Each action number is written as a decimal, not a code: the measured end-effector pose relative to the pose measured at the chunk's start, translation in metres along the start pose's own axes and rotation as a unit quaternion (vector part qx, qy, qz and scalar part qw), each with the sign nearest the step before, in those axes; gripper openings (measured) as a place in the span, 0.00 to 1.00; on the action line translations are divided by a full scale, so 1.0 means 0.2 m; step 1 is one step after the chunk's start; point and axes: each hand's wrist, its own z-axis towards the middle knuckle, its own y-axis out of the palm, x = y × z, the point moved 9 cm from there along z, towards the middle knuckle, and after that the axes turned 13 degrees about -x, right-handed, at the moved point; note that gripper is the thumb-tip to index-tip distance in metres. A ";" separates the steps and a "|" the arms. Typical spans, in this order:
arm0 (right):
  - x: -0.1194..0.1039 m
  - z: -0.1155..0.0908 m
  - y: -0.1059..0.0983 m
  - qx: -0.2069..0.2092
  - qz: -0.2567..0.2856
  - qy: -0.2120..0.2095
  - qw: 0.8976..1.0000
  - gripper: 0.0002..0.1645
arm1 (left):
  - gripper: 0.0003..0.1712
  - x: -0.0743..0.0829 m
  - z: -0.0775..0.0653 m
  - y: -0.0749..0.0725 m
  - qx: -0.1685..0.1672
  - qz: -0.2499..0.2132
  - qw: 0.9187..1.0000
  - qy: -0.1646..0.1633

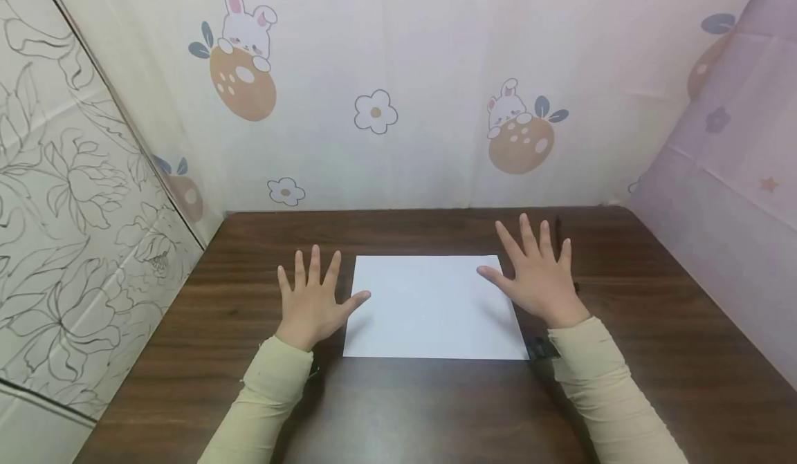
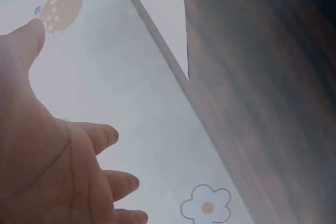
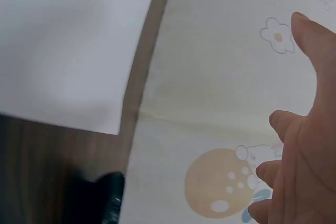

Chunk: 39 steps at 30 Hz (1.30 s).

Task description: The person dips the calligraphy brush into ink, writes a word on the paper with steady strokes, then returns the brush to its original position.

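A white sheet of paper [image 1: 429,312] lies flat on the dark wooden table. To its left is my left hand [image 1: 311,312], fingers spread and the thumb over the paper's left edge. My right hand [image 1: 538,284] is at the right edge with fingers spread, its thumb over the upper right corner. Both palms face away from the head camera, and faint shadows fall on the paper under the thumbs. Neither hand holds anything. In the wrist views, the left palm [image 2: 47,171] and the right palm [image 3: 310,166] appear bare, with the paper [image 3: 63,45] beyond.
A small black object [image 1: 540,348], its kind unclear, lies by the paper's lower right corner, partly behind the right sleeve. Another thin dark thing [image 1: 558,225] shows behind the right fingers. A rabbit-print curtain [image 1: 436,49] hangs behind the table [image 1: 411,409]; a flower-patterned panel [image 1: 75,194] stands left.
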 end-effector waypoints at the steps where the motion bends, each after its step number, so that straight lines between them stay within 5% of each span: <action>1: 0.00 0.00 -0.02 0.001 0.002 -0.001 1.000 0.57 | 0.58 0.00 0.00 -0.01 0.005 0.001 1.000 0.002; 13: 0.13 -0.02 -0.35 0.093 0.045 -0.040 0.994 0.46 | 0.41 0.06 -0.05 -0.14 0.084 0.003 0.996 0.029; 18: 0.25 -0.02 -0.41 0.086 0.107 -0.017 0.990 0.40 | 0.30 0.09 -0.10 -0.15 0.102 0.004 0.993 0.060; 27: 0.49 0.07 -0.38 0.032 0.191 0.033 0.981 0.42 | 0.25 0.14 -0.17 -0.08 0.106 0.003 0.988 0.110; 39: 0.70 0.20 -0.19 -0.032 0.235 0.085 0.968 0.39 | 0.21 0.27 -0.26 0.04 0.096 0.052 0.973 0.205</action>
